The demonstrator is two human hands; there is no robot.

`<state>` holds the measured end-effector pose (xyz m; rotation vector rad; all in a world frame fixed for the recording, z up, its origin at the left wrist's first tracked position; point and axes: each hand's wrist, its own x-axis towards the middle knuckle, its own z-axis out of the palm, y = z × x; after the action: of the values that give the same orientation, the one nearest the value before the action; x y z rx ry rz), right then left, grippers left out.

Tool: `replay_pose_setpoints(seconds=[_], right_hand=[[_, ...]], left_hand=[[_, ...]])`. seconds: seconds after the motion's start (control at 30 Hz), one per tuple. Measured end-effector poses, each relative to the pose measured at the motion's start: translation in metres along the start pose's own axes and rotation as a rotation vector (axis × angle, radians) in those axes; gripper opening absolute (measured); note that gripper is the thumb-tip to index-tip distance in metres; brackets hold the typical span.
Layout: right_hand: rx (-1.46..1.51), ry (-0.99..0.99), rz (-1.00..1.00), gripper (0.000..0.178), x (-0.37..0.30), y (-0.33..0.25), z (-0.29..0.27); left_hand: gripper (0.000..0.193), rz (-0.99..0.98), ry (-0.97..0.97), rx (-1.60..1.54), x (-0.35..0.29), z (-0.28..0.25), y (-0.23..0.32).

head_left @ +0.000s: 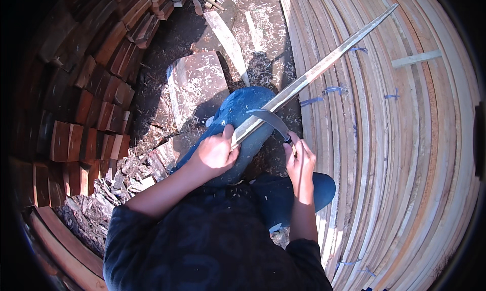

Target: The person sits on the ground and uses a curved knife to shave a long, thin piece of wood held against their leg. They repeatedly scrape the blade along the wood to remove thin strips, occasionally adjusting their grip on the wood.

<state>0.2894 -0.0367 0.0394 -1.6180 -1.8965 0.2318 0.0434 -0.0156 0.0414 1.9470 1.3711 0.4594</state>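
Note:
A long, narrow wooden strip (321,66) slants from my lap up to the far right. Its near end is gripped by my left hand (213,151), fingers closed round it beside my raised knee. My right hand (300,160) is wrapped round the handle of a curved sickle (272,120). The sickle's dark blade arcs leftward and lies across the strip, close to where the strip crosses my knee. Whether the edge bites into the wood cannot be made out. Most of the handle is hidden in my fingers.
Bundled long slats (364,154) with blue ties fill the right side. Stacked short wooden blocks (104,116) rise on the left. Between them, a flat wooden slab (200,81) and a pale board (226,40) lie among shavings. Wood scraps (114,195) are heaped at lower left.

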Motion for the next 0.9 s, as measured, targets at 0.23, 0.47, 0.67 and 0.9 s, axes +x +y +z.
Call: replay_pose_setpoints(seconds=[0.23,0.47,0.67,0.9], right_hand=[[-0.004,0.065,0.006,0.028,0.006,0.035,0.015],[-0.062,0.135,0.045,0.027,-0.010,0.065,0.043],[0.255,0.661,0.731,0.031,-0.039,0.191,0.004],[0.306,0.181,0.295,0.020,-0.014,0.043,0.040]], left_hand=[[0.030,-0.030,0.002,-0.037,0.001,0.002,-0.003],[0.031,-0.031,-0.006,-0.018,0.001,-0.005,0.003],[0.028,-0.077,0.008,0.050,0.002,-0.007,0.008],[0.027,-0.050,-0.080,0.101,0.008,-0.009,0.013]])
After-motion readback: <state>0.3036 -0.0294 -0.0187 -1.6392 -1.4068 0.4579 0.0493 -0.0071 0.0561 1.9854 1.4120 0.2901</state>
